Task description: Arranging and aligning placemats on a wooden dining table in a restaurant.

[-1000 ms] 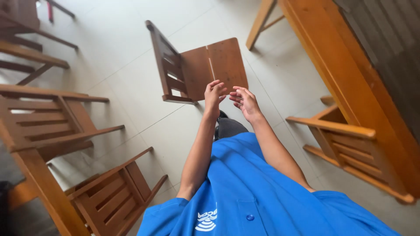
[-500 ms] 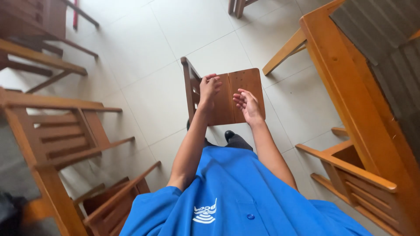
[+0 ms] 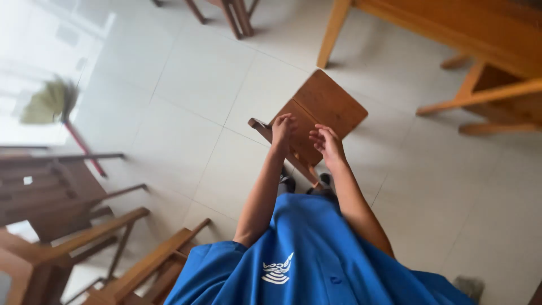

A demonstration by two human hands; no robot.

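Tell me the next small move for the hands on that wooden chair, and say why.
Probably close both hands firmly on the chair's backrest before shifting it. The left hand rests on the top rail, but the right hand hovers over the chair with fingers loose, so the grip looks one-sided.

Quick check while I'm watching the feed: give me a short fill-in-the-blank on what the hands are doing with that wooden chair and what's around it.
1. Both hands are over the back of a small wooden ____, the left hand resting on its top rail.
2. The right hand is beside the left, its fingers held ____ rather than closed in a fist.
3. The person's shirt is ____ in colour.
4. At the left edge a ____ with a red handle leans by the bright window.

Missing words: chair; open; blue; broom
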